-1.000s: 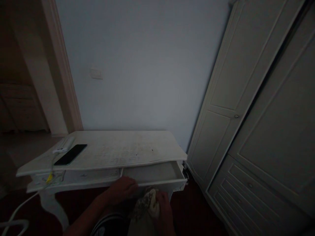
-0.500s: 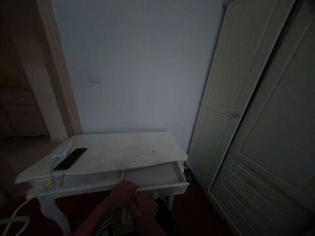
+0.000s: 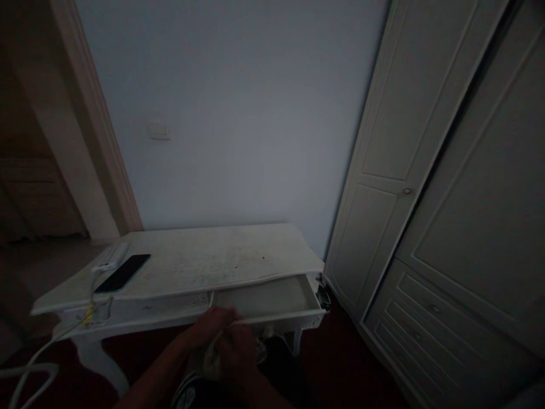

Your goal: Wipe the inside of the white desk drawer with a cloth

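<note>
Low in front of me, my left hand [image 3: 216, 322] is closed, its fingers curled at the front edge of the open drawer [image 3: 268, 298]. My right hand [image 3: 238, 345] is closed right beside it, the two almost touching. A pale, crumpled piece of cloth [image 3: 210, 362] hangs from between both hands, over my lap. Dim light and blur hide its shape and my fingertips. The drawer is pulled out of the white desk [image 3: 204, 250], and its pale inside shows.
A dark-screened phone [image 3: 123, 272] lies on the desk's left end beside a white power strip [image 3: 110, 257]. A white cable [image 3: 42, 369] loops down at the left. White wardrobes [image 3: 383, 170] stand on the right, and a light switch [image 3: 159, 132] is on the wall.
Both hands have shifted slightly left and up, still together with the cloth between them. My view has moved a little; the drawer stays pulled out.
</note>
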Tool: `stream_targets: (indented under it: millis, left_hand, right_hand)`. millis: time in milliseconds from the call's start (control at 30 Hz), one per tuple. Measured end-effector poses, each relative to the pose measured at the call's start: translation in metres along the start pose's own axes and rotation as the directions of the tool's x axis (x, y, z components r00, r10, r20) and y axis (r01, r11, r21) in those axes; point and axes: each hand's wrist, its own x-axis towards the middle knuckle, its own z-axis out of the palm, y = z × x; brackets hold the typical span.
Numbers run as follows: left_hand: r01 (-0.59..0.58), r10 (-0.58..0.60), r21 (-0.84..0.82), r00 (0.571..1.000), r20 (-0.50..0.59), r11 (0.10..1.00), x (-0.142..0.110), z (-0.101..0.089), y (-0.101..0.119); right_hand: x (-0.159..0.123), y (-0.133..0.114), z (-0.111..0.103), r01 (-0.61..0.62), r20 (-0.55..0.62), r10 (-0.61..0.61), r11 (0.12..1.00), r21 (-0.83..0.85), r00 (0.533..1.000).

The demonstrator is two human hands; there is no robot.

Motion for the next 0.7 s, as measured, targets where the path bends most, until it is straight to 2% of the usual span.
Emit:
stream_targets:
  millis: [67, 133, 267, 400, 500, 600, 700]
  left_hand:
    - [0.013, -0.013, -0.013, 0.999, 0.031, 1.0, 0.001, -0.002, -0.001]
    - [-0.001, 0.001, 0.001, 0.997, 0.072, 1.0, 0.0, -0.004, -0.001]
    - [-0.03, 0.028, 0.013, 0.991, 0.128, 0.999, -0.003, -0.006, -0.003]
    - [-0.04, 0.043, -0.023, 0.992, 0.115, 0.999, -0.004, -0.005, -0.004]
    - [0.007, 0.002, -0.089, 0.995, 0.096, 0.996, -0.003, -0.006, -0.002]
    - [0.034, -0.024, -0.109, 0.995, 0.097, 0.993, -0.001, -0.007, 0.002]
    - [0.062, -0.051, -0.118, 0.994, 0.094, 0.991, 0.0, -0.008, 0.005]
  right_hand:
    - [-0.008, -0.005, 0.013, 0.075, 0.027, -0.075, 0.997, 0.007, 0.997]
    - [-0.014, -0.003, 0.013, 0.121, 0.071, -0.123, 0.992, 0.024, 0.99]
    - [-0.013, 0.016, -0.02, 0.113, 0.142, -0.12, 0.992, 0.053, 0.983]
    - [-0.003, 0.042, -0.063, -0.009, 0.101, 0.007, 1.0, 0.026, 0.995]
    - [0.007, 0.051, -0.077, -0.173, 0.014, 0.174, 0.985, -0.026, 0.985]
    - [0.016, 0.04, -0.065, -0.264, 0.028, 0.266, 0.963, -0.046, 0.964]
    - [0.021, 0.017, -0.036, -0.168, 0.081, 0.171, 0.985, -0.038, 0.982]
